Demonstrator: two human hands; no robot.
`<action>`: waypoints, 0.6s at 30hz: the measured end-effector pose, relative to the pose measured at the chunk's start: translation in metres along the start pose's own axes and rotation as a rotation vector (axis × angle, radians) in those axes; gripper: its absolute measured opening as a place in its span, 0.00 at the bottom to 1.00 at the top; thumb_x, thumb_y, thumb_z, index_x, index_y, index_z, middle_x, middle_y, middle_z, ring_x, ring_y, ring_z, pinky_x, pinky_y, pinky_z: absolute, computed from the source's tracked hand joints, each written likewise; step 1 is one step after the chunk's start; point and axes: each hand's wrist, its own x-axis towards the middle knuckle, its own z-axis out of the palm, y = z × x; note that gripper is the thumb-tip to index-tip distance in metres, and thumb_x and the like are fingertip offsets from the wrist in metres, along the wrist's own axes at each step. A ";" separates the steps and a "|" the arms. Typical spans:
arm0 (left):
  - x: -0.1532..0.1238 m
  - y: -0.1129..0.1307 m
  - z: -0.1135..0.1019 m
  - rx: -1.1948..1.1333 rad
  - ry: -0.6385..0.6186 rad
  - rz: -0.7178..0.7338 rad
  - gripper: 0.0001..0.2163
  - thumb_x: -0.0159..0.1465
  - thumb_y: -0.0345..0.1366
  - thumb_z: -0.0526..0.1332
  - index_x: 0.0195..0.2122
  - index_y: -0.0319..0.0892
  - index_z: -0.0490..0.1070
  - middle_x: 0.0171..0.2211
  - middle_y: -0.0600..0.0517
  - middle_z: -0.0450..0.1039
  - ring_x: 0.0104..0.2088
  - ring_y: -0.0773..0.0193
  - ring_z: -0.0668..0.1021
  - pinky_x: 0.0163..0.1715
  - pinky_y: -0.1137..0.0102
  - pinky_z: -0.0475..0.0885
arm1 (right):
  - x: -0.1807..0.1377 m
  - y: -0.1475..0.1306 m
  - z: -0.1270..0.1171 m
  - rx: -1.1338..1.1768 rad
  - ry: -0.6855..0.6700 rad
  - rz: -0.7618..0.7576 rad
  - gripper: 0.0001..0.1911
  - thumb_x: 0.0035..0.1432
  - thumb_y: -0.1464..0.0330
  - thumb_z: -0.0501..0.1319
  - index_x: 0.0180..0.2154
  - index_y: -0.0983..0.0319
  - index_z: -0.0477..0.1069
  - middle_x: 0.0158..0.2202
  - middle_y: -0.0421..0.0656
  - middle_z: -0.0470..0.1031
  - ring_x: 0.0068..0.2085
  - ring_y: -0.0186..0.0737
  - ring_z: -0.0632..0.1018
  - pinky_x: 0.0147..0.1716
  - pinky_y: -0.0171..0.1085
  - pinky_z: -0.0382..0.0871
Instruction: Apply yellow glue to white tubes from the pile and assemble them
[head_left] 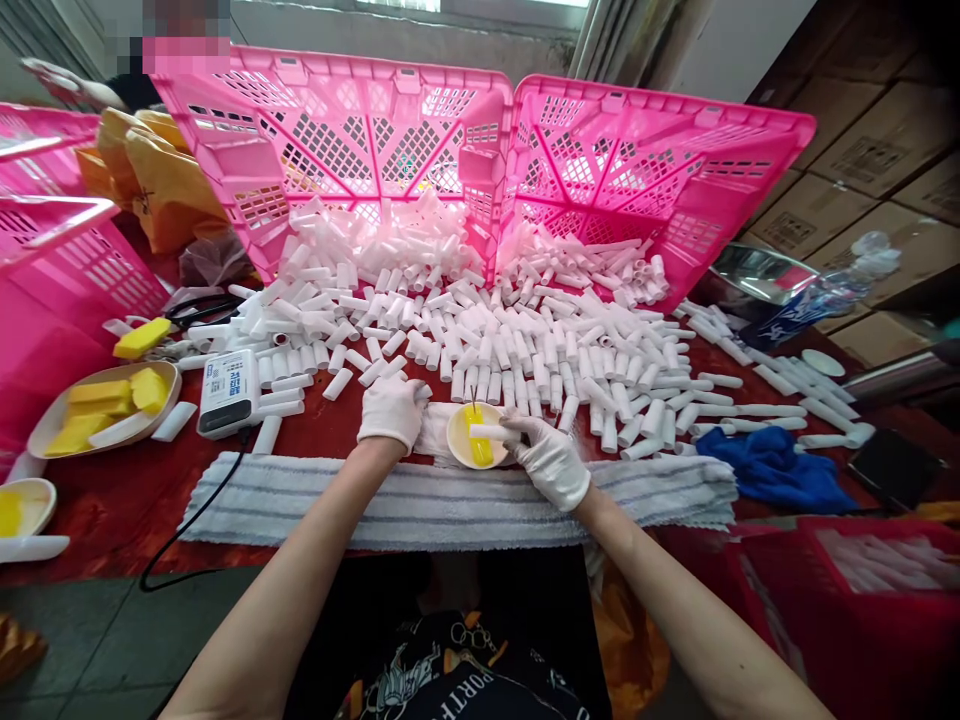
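While pinching one white tube (489, 432) in the right hand (553, 465) over a small dish (457, 437), holds the left hand (391, 412), with unclear grip, beside a tube heap (487, 346), seemingly mid-piece, with finished and untouched ones indistinguishable.

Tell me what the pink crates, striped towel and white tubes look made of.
Pink crates: glossy plastic, most likely, by their shine and moulded lattice. Striped towel: matte, probably cotton terry, by its soft, nubby surface. White tubes: smooth, hollow, probably plastic; coated paper is possible too.
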 end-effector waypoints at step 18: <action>-0.042 0.027 0.006 -0.600 -0.075 -0.218 0.17 0.62 0.45 0.50 0.48 0.42 0.64 0.40 0.44 0.74 0.41 0.57 0.76 0.41 0.65 0.70 | -0.016 -0.015 -0.001 -0.283 -0.087 0.086 0.18 0.54 0.62 0.58 0.46 0.62 0.69 0.43 0.46 0.75 0.43 0.41 0.76 0.47 0.41 0.68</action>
